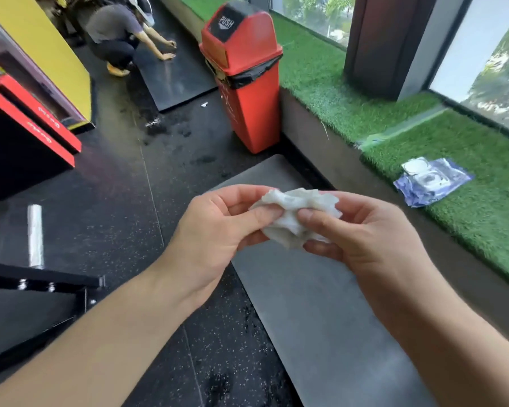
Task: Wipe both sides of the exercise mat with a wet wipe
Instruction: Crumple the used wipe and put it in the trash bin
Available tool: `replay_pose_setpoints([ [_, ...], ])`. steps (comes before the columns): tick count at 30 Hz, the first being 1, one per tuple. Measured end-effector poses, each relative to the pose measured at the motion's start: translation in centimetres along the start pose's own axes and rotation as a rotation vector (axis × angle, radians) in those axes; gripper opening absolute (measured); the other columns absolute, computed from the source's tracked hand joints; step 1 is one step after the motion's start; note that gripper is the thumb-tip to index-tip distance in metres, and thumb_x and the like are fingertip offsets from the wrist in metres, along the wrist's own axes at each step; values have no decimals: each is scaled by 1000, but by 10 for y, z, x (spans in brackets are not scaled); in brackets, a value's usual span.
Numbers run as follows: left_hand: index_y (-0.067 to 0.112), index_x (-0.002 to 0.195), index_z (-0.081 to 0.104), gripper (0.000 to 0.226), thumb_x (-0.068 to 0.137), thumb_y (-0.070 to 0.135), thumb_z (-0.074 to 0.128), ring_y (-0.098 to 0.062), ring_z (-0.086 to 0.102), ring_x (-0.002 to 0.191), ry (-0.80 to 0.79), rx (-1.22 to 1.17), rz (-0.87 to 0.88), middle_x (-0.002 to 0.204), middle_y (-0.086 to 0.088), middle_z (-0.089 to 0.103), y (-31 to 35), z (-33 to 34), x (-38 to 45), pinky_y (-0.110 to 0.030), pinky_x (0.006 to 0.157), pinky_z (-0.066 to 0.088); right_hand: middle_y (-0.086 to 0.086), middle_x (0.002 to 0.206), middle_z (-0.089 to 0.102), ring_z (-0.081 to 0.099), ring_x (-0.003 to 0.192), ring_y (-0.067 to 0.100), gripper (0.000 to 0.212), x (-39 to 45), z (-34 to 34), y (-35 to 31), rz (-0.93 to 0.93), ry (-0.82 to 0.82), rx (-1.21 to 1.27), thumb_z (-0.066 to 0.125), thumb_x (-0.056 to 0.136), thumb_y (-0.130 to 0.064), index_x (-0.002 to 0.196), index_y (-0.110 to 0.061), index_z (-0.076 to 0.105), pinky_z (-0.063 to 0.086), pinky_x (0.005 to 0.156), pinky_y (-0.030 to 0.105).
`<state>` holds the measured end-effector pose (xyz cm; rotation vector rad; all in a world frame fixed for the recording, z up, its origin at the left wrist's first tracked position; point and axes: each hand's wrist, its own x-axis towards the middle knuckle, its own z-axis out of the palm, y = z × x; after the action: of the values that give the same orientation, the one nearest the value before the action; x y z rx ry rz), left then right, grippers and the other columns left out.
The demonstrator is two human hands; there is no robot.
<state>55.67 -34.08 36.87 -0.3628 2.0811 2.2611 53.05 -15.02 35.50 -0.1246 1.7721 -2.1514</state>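
Note:
A crumpled white wet wipe [294, 214] is held between both hands above the grey exercise mat [315, 312]. The mat lies flat on the dark floor along a low ledge. My left hand [215, 230] pinches the wipe's left side with thumb and fingers. My right hand [365, 239] grips its right side. The mat's middle is partly hidden by my hands and forearms.
A red push-lid bin [244, 74] stands just beyond the mat's far end. An open blue wet-wipe pack [432, 182] lies on the green turf ledge [482, 218] to the right. Another person [121, 33] crouches over a black mat [174, 74] farther back. Black gym equipment [33, 292] sits at left.

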Motion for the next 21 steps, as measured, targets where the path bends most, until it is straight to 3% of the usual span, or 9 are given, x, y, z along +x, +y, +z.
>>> replay_pose_setpoints([
  [6, 1, 111, 71, 33, 81, 12, 75, -36, 70, 104, -19, 2, -101, 107, -20, 74, 114, -13, -50, -40, 88, 58, 10, 100, 81, 79, 96, 27, 19, -42, 46, -102, 96, -9, 39, 73, 92, -4, 107, -12, 82, 65, 81, 37],
  [11, 0, 111, 71, 35, 79, 14, 76, -33, 70, 103, 27, -45, -83, 108, -20, 74, 193, -9, -104, -39, 88, 58, 9, 97, 81, 79, 93, 26, 19, -81, 75, -185, 61, -55, -27, 73, 94, -3, 106, -13, 82, 64, 76, 32],
  [16, -2, 113, 69, 38, 79, 14, 76, -37, 68, 106, 76, -96, -38, 111, -23, 72, 254, -32, -125, -50, 98, 53, 8, 95, 81, 79, 88, 22, 19, -86, 117, -247, 6, -86, -45, 75, 92, -2, 105, -13, 82, 63, 74, 31],
  [21, -2, 106, 72, 32, 77, 11, 77, -32, 71, 95, 53, -145, 15, 106, -24, 73, 305, -93, -83, -36, 82, 59, 8, 93, 81, 79, 87, 23, 22, -30, 179, -284, -38, -89, -90, 77, 89, -3, 99, -20, 85, 64, 73, 33],
])
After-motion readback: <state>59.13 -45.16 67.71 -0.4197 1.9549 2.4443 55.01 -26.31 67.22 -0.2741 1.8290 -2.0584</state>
